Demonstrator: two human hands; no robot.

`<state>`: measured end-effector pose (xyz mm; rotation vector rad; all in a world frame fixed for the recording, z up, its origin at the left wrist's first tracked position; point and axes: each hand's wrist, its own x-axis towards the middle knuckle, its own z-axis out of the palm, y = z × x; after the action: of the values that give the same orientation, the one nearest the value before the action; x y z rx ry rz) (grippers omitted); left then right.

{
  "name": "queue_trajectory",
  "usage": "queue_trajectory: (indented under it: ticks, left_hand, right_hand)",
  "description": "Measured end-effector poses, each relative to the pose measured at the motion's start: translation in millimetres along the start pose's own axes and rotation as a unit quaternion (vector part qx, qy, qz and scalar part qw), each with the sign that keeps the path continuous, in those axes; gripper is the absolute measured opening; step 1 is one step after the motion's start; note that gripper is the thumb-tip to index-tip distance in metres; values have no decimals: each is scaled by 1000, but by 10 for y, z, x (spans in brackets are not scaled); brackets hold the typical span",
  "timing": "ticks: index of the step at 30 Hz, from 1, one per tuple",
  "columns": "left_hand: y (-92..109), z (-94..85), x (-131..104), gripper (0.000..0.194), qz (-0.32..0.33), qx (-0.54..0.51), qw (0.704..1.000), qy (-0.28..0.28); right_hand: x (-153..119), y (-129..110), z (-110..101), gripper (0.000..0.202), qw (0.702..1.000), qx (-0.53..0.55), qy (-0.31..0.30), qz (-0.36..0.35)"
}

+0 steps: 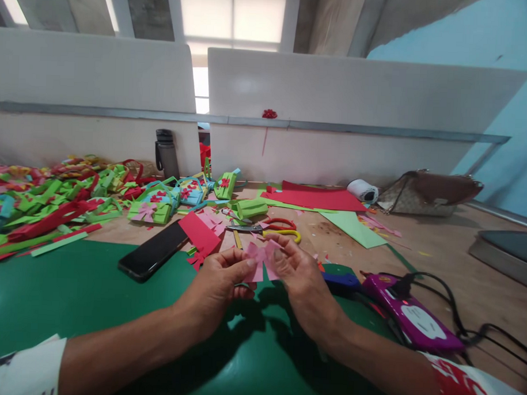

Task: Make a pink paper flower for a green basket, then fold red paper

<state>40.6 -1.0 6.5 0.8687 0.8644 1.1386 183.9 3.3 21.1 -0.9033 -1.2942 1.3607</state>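
Note:
Between my two hands is a pink paper bow (260,256), its wings spread to either side above the green mat (87,306). My left hand (221,276) pinches its left wing between thumb and fingers. The right wing is pinched by my right hand (301,279). Just beyond the hands lie scissors (280,227) with red and yellow handles. A red paper piece (200,233) rests left of them, over the end of a black phone (154,252).
Small green paper bags (153,212) and a heap of coloured paper strips (59,207) spread leftward. A dark bottle (166,154) stands behind. At the right are a purple power strip (410,312) with cables, a handbag (432,193) and red paper sheets (315,197).

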Motion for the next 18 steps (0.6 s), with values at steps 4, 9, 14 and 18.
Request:
queue_trajectory:
  ticks: [4,9,14,18]
  left_hand:
    - [-4,-4,11,19,0,-6,1000,-7]
    - [-5,-19,15,21,2,12,1000,5]
    - [-17,-49,26,21,7,32,999,2]
    - [-14,-47,25,20,3,57,998,-2]
  right_hand:
    - [0,5,-12,55,1000,5,3,-4]
    - [38,75,-93,54,998,-4,50,-45]
    - [109,35,-137,45,997,0,52,-60]
    - [121,-28,-120,43,997,-32,55,-50]
